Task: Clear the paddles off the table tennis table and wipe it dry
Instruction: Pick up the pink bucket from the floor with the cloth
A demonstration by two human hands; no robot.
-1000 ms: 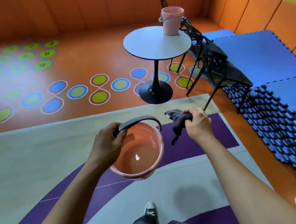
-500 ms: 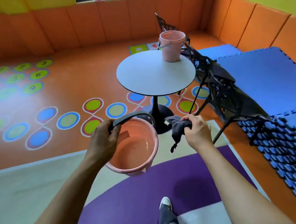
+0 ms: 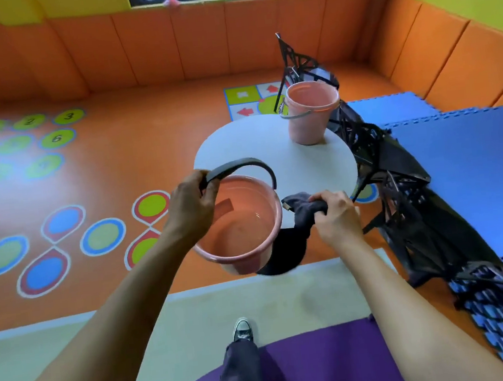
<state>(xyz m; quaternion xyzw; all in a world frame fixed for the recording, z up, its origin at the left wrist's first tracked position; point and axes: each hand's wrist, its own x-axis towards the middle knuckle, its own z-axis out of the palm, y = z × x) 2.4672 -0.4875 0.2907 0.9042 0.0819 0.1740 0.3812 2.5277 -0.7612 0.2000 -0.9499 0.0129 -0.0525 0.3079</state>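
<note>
My left hand [image 3: 190, 207] grips the dark grey handle of a pink bucket [image 3: 241, 222], which hangs in the air in front of me with a little water in it. Just right of the bucket's rim, my right hand [image 3: 335, 215] is closed around a dark grey cloth [image 3: 300, 213] that droops below the fist. No paddles and no table tennis table are in view.
A small round grey table [image 3: 255, 146] on a black pedestal stands right ahead, with a second pink bucket [image 3: 310, 112] at its far right edge. Black chairs [image 3: 398, 181] crowd its right side, beside blue foam mats [image 3: 474, 167]. Orange padded walls enclose the room.
I have walked forward, so the round table has come much closer and now sits right behind the bucket. Both hands keep their holds.
</note>
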